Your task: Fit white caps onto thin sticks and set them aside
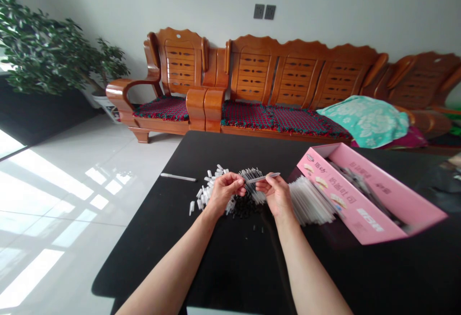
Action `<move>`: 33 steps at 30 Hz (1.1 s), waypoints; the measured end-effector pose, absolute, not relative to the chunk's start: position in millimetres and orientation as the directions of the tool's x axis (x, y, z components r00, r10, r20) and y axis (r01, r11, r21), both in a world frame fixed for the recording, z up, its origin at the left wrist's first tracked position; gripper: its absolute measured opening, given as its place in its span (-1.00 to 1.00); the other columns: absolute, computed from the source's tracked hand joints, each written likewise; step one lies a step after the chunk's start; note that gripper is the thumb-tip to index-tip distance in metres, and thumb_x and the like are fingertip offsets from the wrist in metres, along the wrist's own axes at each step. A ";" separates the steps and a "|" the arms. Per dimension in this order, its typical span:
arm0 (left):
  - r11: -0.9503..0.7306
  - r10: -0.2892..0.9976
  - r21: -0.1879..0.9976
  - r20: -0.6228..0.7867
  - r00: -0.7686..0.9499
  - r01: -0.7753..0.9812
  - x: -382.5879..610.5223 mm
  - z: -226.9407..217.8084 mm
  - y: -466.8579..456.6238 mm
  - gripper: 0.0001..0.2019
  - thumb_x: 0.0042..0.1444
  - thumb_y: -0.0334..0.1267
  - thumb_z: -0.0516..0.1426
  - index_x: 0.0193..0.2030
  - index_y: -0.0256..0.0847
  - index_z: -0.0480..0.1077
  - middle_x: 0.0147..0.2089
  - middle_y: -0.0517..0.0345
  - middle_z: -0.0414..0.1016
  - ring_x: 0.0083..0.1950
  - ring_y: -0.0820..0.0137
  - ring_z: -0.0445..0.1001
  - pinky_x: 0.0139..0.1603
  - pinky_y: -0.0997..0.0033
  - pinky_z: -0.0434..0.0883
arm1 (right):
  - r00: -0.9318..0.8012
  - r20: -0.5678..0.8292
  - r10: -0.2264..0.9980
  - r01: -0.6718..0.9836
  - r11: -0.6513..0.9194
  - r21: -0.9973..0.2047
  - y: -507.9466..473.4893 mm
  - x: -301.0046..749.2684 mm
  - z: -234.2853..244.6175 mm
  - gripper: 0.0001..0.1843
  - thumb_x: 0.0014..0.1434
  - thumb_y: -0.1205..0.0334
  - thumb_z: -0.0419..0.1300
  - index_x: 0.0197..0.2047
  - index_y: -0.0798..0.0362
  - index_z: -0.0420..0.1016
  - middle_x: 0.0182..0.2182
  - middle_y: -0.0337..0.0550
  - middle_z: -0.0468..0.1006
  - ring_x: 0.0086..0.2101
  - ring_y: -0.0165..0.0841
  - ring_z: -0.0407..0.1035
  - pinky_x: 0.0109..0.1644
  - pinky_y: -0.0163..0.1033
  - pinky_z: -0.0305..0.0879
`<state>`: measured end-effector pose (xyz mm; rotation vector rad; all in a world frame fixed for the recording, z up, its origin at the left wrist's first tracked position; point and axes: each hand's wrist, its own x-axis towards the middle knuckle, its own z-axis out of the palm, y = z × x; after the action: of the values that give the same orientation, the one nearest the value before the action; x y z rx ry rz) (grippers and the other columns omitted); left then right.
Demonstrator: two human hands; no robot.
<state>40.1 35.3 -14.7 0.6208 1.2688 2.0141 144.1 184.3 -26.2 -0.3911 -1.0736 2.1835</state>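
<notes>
My right hand [275, 194] pinches a slim whitish pen [257, 179] between thumb and fingers, held slantwise above the table. At the pen's left end are the closed fingertips of my left hand [226, 191]; whatever small piece they grip is hidden. Beneath my hands lie a pile of white pen caps [205, 193], a heap of small black parts [245, 207] and a bundle of thin pen refills [251, 175]. Right of my right hand is a stack of clear white pen barrels [311, 202]. One capped pen [178, 177] lies alone at the left.
A pink open box [353, 204] with dark items inside stands on the black table [151, 252] at right. Behind are a wooden sofa [252, 70] with woven seat pads and a turquoise cloth [370, 120]. A potted plant [61, 55] is at far left.
</notes>
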 end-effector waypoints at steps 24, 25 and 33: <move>-0.280 0.741 0.923 0.032 -0.671 -0.265 41.2 -12.9 35.3 -0.64 -0.06 -0.04 0.36 -0.33 -0.33 0.48 -0.49 0.07 0.55 -0.51 0.44 0.50 -0.42 0.47 0.46 | -0.729 0.019 0.684 -0.426 -0.432 -0.795 183.9 143.9 -25.7 -0.72 -0.06 0.26 0.45 -0.30 0.08 0.47 -0.50 -0.16 0.65 -0.50 -0.26 0.59 -0.43 -0.27 0.58; -0.279 0.740 0.923 0.031 -0.672 -0.264 41.1 -13.2 35.5 -0.65 -0.06 -0.04 0.36 -0.33 -0.33 0.48 -0.49 0.07 0.55 -0.51 0.44 0.50 -0.42 0.47 0.46 | -0.728 0.016 0.685 -0.425 -0.434 -0.794 184.0 143.7 -25.6 -0.72 -0.06 0.26 0.45 -0.30 0.08 0.47 -0.50 -0.16 0.65 -0.50 -0.25 0.59 -0.43 -0.27 0.58; -0.285 0.733 0.924 0.038 -0.679 -0.255 42.0 -13.7 37.1 -0.65 -0.06 -0.05 0.36 -0.35 -0.33 0.45 -0.50 0.09 0.54 -0.52 0.45 0.50 -0.43 0.48 0.47 | -0.727 0.023 0.686 -0.425 -0.423 -0.801 183.1 144.3 -25.0 -0.70 -0.06 0.26 0.45 -0.29 0.10 0.46 -0.50 -0.13 0.66 -0.50 -0.24 0.59 -0.44 -0.26 0.57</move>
<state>42.0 37.1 -13.7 0.6224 1.3211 2.0103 144.3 183.1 -25.0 -0.4064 -1.0955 2.1625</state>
